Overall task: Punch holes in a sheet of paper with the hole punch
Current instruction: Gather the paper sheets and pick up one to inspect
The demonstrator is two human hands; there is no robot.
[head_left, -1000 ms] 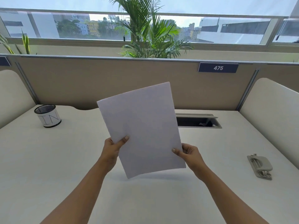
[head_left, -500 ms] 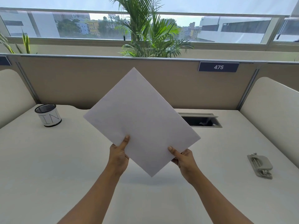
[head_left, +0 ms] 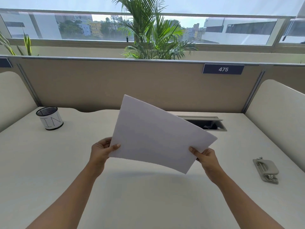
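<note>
Left hand (head_left: 100, 150) and right hand (head_left: 205, 157) each pinch the paper sheet (head_left: 158, 138), raised off the worktop (head_left: 49, 162). Hole punch (head_left: 266, 169) lies untouched at 3 o'clock.

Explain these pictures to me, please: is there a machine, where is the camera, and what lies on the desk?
There is no machine: the grip here is a person's two bare hands. Every picture comes from one wide-angle camera worn on that person's head, looking forward and down. The left hand and right hand pinch a blank white sheet of paper by its left and right edges, holding it tilted above the cream desk. On the desk lie a grey-beige hole punch, far right and untouched, and a black mesh cup with a white "IN" label, far left.
</note>
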